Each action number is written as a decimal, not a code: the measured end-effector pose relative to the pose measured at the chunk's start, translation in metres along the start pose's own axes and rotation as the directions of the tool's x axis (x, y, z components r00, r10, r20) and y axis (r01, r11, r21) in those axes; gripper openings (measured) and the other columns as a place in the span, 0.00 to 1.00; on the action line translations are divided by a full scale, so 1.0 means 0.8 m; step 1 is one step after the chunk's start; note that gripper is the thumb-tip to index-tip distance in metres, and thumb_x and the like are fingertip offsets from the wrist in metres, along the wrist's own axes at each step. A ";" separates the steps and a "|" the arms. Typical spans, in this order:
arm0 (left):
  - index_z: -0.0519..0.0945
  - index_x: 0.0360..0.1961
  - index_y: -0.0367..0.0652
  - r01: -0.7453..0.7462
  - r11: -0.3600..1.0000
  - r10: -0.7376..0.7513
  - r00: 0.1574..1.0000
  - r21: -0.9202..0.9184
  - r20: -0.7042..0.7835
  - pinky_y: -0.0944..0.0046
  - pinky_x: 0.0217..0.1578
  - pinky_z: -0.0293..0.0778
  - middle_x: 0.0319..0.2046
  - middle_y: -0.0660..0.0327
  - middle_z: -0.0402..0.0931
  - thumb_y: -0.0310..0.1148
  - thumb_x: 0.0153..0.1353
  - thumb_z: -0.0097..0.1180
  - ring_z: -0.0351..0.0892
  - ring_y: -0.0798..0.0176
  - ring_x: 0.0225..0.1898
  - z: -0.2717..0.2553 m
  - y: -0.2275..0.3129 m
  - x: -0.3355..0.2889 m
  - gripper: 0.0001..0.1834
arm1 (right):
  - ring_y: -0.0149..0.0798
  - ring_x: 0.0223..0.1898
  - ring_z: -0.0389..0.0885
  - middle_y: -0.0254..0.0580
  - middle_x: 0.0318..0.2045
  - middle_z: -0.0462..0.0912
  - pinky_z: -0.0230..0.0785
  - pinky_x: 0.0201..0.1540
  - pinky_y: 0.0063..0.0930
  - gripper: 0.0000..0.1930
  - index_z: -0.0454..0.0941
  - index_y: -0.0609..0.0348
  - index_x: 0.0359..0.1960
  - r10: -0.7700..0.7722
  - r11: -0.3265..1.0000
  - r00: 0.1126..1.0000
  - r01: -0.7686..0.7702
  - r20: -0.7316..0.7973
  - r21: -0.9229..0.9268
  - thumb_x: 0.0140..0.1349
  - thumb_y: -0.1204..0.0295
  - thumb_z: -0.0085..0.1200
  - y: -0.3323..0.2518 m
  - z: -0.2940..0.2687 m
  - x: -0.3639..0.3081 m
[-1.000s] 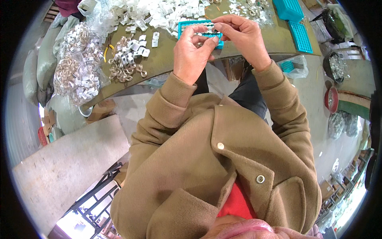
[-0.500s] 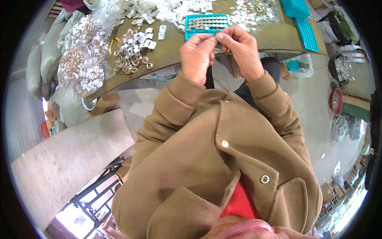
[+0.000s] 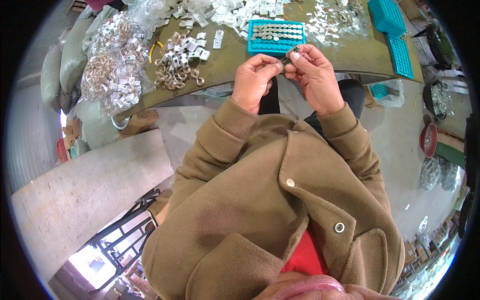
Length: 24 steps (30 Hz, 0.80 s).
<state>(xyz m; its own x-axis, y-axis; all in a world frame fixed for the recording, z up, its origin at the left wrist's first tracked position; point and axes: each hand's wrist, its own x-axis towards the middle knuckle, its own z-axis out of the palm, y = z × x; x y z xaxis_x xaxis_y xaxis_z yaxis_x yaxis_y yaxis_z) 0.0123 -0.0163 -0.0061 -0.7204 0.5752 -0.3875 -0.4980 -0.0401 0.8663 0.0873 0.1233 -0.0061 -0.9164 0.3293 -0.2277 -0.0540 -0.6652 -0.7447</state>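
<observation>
Both my hands meet just past the table's near edge, in front of a turquoise tray [image 3: 270, 52]. My left hand [image 3: 252, 82] pinches one end of a small, thin, dark strip [image 3: 285, 60] between thumb and forefinger. With its thumb and fingertips, my right hand [image 3: 316, 75] grips the other end; a dark bit shows above that thumb. The fingers cover most of the strip, so its kind cannot be made out. Rows of small round silvery discs [image 3: 274, 31] fill the tray's far part, and its nearest row of holes shows bare turquoise.
To the left lie beige looped bands with white tags [image 3: 176, 65], a bagged heap of the same [image 3: 112, 75] and yellow-handled pliers [image 3: 153, 50]. White tags [image 3: 245, 14] cover the far table. More turquoise trays [image 3: 400, 55] stand at the right edge. A pale board [image 3: 90, 185] is at lower left.
The view has shifted, so the table sits farther right. My hands have drawn slightly nearer and apart, with the dark strip now showing between them; the right fingers have turned upward.
</observation>
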 end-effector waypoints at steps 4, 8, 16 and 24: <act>0.83 0.41 0.43 -0.280 0.904 0.241 0.958 0.324 0.157 0.77 0.25 0.66 0.34 0.68 0.81 0.28 0.61 0.58 0.72 0.78 0.26 -0.030 -0.007 0.007 0.08 | 0.23 0.25 0.74 0.29 0.30 0.77 0.69 0.30 0.18 0.02 0.74 0.55 0.37 0.028 1.000 1.000 -0.028 0.003 0.000 0.66 0.74 0.53 -0.002 -0.004 0.003; 0.85 0.37 0.42 -0.402 0.323 0.768 0.640 0.857 0.011 0.64 0.42 0.74 0.36 0.59 0.83 0.32 0.61 0.61 0.80 0.63 0.38 -0.086 0.021 0.058 0.07 | 0.22 0.25 0.70 0.27 0.27 0.74 0.65 0.29 0.17 0.02 0.72 0.56 0.36 -0.003 0.995 0.999 0.008 0.049 -0.095 0.66 0.74 0.53 0.003 -0.015 0.010; 0.85 0.31 0.51 0.182 -0.193 0.737 0.676 0.964 0.020 0.48 0.58 0.51 0.48 0.64 0.74 0.36 0.50 0.64 0.61 0.52 0.57 -0.121 0.030 0.099 0.06 | 0.17 0.29 0.66 0.24 0.26 0.71 0.60 0.32 0.15 0.05 0.73 0.57 0.31 -0.198 0.859 0.974 0.228 0.113 -0.459 0.62 0.75 0.56 0.014 -0.016 0.015; 0.81 0.36 0.45 -0.285 0.478 0.608 0.790 0.831 -0.079 0.64 0.36 0.70 0.26 0.67 0.80 0.33 0.58 0.62 0.79 0.63 0.31 -0.104 0.040 0.074 0.06 | 0.18 0.27 0.68 0.25 0.25 0.74 0.63 0.30 0.14 0.04 0.75 0.60 0.33 -0.167 0.870 0.979 0.202 0.116 -0.449 0.61 0.75 0.57 0.003 -0.008 0.019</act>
<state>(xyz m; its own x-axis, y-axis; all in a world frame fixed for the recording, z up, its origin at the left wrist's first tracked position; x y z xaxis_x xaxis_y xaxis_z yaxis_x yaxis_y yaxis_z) -0.0863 -0.0514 -0.0275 -0.9099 0.3657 0.1959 0.3685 0.4957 0.7864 0.0757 0.1310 -0.0150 -0.9343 0.3556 -0.0256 -0.0537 -0.2113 -0.9759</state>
